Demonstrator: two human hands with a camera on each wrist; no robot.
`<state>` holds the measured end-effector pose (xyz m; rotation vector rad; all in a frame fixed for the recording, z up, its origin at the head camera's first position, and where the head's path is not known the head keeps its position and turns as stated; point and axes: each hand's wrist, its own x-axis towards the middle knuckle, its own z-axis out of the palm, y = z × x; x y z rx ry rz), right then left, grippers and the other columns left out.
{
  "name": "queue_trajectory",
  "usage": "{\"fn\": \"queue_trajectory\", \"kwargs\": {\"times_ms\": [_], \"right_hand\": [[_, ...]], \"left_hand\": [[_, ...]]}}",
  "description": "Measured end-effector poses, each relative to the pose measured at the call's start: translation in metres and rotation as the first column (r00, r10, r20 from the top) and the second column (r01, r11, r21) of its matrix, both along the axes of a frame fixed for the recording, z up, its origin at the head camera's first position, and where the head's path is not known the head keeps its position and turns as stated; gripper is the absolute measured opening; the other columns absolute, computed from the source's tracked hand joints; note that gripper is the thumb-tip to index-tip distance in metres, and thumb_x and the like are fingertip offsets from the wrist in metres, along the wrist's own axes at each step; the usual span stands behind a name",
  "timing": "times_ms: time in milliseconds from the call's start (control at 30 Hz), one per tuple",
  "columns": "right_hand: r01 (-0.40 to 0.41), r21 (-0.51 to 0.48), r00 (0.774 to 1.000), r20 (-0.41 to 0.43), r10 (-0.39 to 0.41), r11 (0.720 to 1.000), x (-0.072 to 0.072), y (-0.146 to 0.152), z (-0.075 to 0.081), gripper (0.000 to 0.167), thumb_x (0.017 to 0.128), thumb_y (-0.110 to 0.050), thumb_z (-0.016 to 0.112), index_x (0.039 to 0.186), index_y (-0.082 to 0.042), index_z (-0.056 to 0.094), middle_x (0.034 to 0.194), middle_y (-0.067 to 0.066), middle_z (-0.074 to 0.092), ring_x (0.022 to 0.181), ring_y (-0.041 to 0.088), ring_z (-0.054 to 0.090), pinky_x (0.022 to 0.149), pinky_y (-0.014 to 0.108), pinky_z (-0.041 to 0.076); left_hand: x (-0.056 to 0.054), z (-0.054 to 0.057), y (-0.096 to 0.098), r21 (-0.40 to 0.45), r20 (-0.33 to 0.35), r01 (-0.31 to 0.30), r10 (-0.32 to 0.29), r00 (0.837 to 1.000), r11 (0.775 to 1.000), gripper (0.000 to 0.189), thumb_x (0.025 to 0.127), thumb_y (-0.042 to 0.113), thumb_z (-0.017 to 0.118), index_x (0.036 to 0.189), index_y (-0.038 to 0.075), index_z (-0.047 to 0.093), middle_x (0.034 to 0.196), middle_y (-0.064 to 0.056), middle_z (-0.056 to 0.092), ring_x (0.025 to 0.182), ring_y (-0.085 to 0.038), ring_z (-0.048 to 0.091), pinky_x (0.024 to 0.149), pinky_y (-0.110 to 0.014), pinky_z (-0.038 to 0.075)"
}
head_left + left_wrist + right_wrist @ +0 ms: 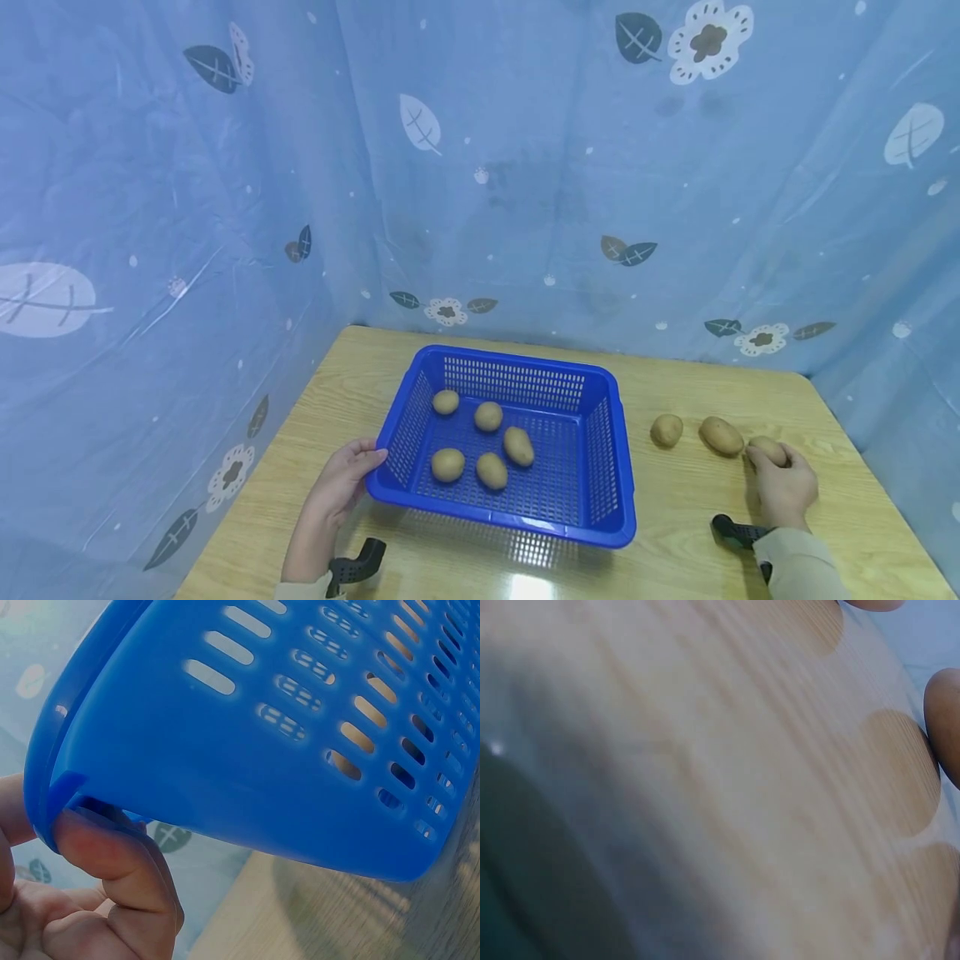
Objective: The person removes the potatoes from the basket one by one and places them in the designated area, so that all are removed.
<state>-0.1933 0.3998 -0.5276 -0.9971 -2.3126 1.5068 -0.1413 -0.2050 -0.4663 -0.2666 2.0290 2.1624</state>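
Closest in, at the bottom edge, comes a pale sleeve (pixel 798 567) with a black wrist mount (pixel 738 533) beside it, and out of it reaches the right hand (pixel 786 487)! Thumb and fingers are pinching the rightmost potato (pixel 768 451) from either side, over at the right of the wooden table (pixel 675 517). Just beside it lies an oblong potato (pixel 722 436), then a rounder potato (pixel 667 430) a little further left. Across to the left hand (pixel 347 477), and it's clamped on the blue basket (pixel 525 524) at the left rim; the left wrist view has a finger hooked under that lip. Inside the basket, five potatoes (pixel 488 417) sit apart, mostly toward the left. Behind it all hangs a blue leaf-and-flower curtain (pixel 525 208).
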Motion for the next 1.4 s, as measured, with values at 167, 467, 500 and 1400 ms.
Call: {"fn": "queue_trajectory", "kwargs": {"times_ms": [167, 467, 500, 1400], "right_hand": [[-0.027, 0.031, 1.000, 0.000, 0.027, 0.999, -0.0026, 0.0017, 0.0010, 0.077, 0.092, -0.043, 0.053, 0.149, -0.004, 0.020, 0.154, 0.022, 0.021, 0.138, 0.042, 0.024, 0.111, 0.051, 0.027], [-0.045, 0.082, 0.999, 0.009, 0.045, 0.996, -0.0036, 0.0014, 0.0023, 0.075, 0.093, -0.041, 0.051, 0.149, -0.002, 0.019, 0.152, 0.026, 0.021, 0.137, 0.046, 0.024, 0.109, 0.055, 0.027], [-0.045, 0.087, 0.999, 0.011, 0.044, 0.995, -0.0042, 0.0013, 0.0026, 0.075, 0.093, -0.040, 0.050, 0.149, -0.002, 0.019, 0.152, 0.026, 0.022, 0.137, 0.046, 0.024, 0.110, 0.055, 0.027], [-0.053, 0.139, 0.999, -0.001, 0.054, 0.989, -0.0006, 0.0003, -0.0012, 0.078, 0.092, -0.037, 0.053, 0.148, 0.004, 0.017, 0.150, 0.033, 0.016, 0.136, 0.050, 0.017, 0.109, 0.059, 0.024]], "left_hand": [[-0.0015, 0.0004, 0.0000, -0.002, -0.002, -0.007, 0.007, 1.000, 1.000, 0.034, 0.094, 0.010, 0.054, 0.118, -0.011, 0.041, 0.097, -0.016, 0.065, 0.086, -0.022, 0.066, 0.072, -0.026, 0.055], [-0.0013, -0.0012, -0.0008, -0.003, -0.009, 0.010, -0.010, 1.000, 1.000, 0.035, 0.095, 0.010, 0.053, 0.119, -0.012, 0.040, 0.098, -0.016, 0.066, 0.087, -0.022, 0.067, 0.074, -0.026, 0.055], [-0.0011, -0.0010, -0.0008, -0.003, -0.008, 0.009, -0.009, 1.000, 1.000, 0.035, 0.095, 0.010, 0.053, 0.119, -0.012, 0.040, 0.098, -0.016, 0.066, 0.087, -0.022, 0.067, 0.074, -0.026, 0.055], [-0.0008, 0.0005, -0.0011, -0.008, -0.001, -0.004, 0.004, 1.000, 1.000, 0.035, 0.095, 0.010, 0.052, 0.121, -0.011, 0.040, 0.096, -0.014, 0.066, 0.086, -0.019, 0.066, 0.074, -0.025, 0.055]]}}
